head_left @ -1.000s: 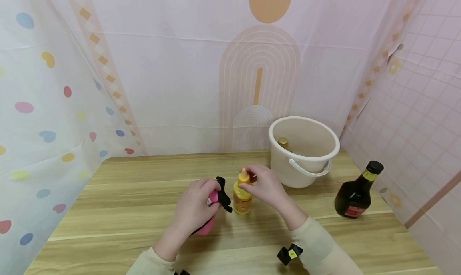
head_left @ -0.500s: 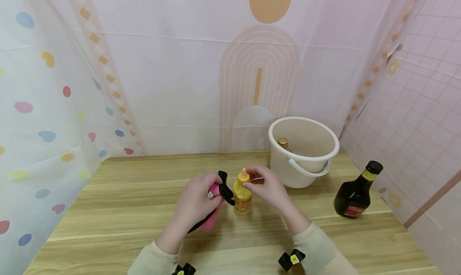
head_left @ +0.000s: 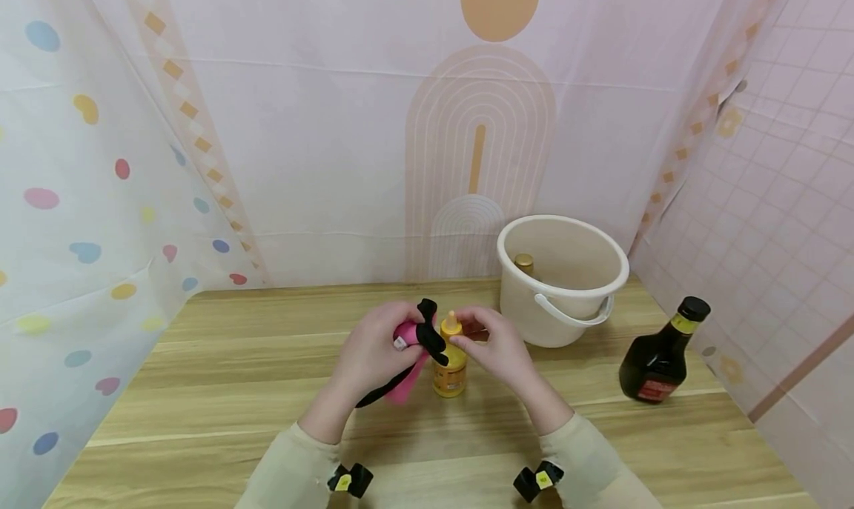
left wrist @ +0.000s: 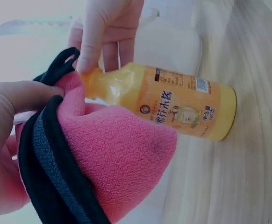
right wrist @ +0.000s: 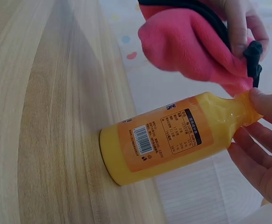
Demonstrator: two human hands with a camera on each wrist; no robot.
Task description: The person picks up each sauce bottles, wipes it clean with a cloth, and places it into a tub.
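Observation:
A yellow squeeze bottle with an orange label stands upright on the wooden table. My right hand pinches it at the neck, just under its pointed cap. In my left hand is a pink cloth with black edging, gripped in a bunch. The cloth's black trim overlaps the bottle's upper left side in the head view. Its loose pink part hangs below the fingers, beside the bottle, as the right wrist view also shows.
Behind my right hand stands a cream bucket with a white handle; a gold-capped bottle shows inside it. A dark sauce bottle with a black cap stands at the right of the table. Patterned curtains line the back and sides.
My left hand has moved up and to the right with the pink cloth, bringing it against the bottle's upper part in view. The right hand stays at the neck.

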